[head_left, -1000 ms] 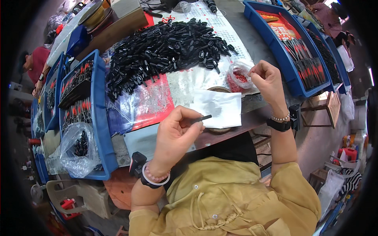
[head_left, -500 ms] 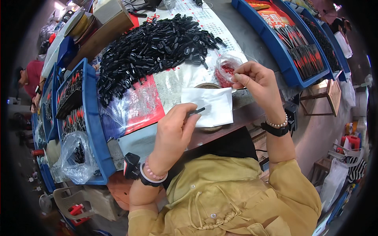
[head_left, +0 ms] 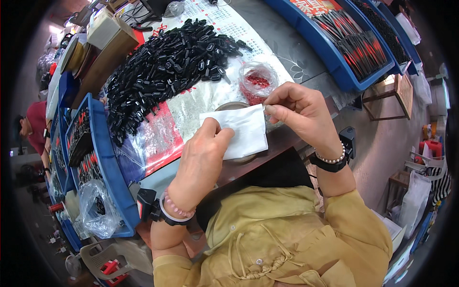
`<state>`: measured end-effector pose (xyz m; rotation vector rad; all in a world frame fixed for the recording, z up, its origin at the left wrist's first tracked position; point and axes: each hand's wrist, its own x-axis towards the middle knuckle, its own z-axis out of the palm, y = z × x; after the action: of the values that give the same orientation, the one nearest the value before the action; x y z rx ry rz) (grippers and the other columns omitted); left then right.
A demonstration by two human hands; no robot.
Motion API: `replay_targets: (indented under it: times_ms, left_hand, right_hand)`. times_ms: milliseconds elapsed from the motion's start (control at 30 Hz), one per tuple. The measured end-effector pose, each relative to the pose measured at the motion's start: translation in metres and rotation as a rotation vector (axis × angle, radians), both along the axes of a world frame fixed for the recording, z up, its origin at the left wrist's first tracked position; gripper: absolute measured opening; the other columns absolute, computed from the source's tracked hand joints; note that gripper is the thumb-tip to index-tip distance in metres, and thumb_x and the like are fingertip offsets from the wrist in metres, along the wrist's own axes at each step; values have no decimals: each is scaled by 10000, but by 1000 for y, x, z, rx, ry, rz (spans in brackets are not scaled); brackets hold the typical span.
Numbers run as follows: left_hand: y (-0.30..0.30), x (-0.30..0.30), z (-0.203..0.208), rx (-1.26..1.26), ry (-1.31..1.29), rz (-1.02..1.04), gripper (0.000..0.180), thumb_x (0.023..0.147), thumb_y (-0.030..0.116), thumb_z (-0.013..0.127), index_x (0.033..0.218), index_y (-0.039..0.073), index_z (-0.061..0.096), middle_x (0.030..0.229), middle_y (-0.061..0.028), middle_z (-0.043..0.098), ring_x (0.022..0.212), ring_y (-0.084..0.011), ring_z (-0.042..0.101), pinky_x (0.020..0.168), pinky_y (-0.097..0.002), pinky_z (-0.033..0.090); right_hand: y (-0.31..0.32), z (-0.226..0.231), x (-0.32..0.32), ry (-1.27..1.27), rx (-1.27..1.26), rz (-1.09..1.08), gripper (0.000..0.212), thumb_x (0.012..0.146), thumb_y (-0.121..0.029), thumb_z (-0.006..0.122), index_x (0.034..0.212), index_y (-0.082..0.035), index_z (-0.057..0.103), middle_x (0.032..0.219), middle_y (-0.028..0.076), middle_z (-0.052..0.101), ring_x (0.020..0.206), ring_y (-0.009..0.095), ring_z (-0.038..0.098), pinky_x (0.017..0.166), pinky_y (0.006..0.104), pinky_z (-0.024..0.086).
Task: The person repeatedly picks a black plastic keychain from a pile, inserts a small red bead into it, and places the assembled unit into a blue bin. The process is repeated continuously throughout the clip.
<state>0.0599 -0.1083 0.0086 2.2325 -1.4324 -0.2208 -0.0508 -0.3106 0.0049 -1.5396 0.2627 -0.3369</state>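
My left hand (head_left: 203,150) is closed in a pinch over the left part of a folded white paper (head_left: 246,131); whatever lies between its fingertips is hidden. Thumb and forefinger of my right hand (head_left: 303,115) are pressed together at the paper's upper right corner, and anything in them is too small to name. Beneath the paper, the rim of a round disc (head_left: 233,105) shows. Just beyond my right fingertips stands a clear plastic bag (head_left: 246,71) of tiny red pieces (head_left: 258,86). A large heap of small black plastic parts (head_left: 167,67) covers the table farther left.
Blue bins (head_left: 112,167) with black and red pieces line the left side, one holding a crumpled clear bag (head_left: 98,203). Another blue bin (head_left: 325,55) at the far right holds slim black-and-red pieces. A wooden stool (head_left: 394,98) stands beyond it. Another person (head_left: 37,122) is at far left.
The view has shifted. My right hand has come down to the paper's corner beside the bag. The small black part that showed in my left fingers is out of sight.
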Motion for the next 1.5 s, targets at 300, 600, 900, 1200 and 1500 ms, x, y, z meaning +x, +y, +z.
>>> replay_targets:
  times_ms: [300,600,900,1200,1500]
  left_hand:
    - [23,-6,24,-459,567,192,179,831,-90,615,990,-6,604,997,-109,596,768,-187,624,677,-279,509]
    - [43,-53,-7,-860,1517,513,179,880,-34,614,1029,-7,519,1041,-106,599,799,-145,649,712,-265,563]
    - [56,-64,-13,-911,1416,500,155,885,-55,601,994,-5,502,1030,-120,607,815,-124,623,737,-253,539]
    - [55,-75,-12,-954,1186,479,150,885,-56,592,982,-4,490,968,-96,591,790,-104,597,701,-226,512]
    - [63,-86,-5,-711,1070,387,406,895,-7,637,1263,-56,471,1137,-131,611,981,-157,634,780,-247,522]
  right_hand:
    - [13,4,-7,-65,0,-36,78,869,-34,635,915,28,623,837,13,629,763,51,573,679,215,474]
    - [69,-9,2,70,246,188,134,944,-73,586,1011,41,604,896,50,646,743,78,613,671,207,514]
    - [91,-6,0,107,485,244,136,955,-63,561,1027,46,595,955,73,648,819,90,633,736,224,549]
    - [100,-7,-9,-54,411,221,130,931,-16,580,1041,48,606,981,80,654,868,113,649,741,239,546]
    - [92,-17,-13,-259,-62,239,185,823,64,666,1001,22,640,936,122,670,819,179,669,691,266,535]
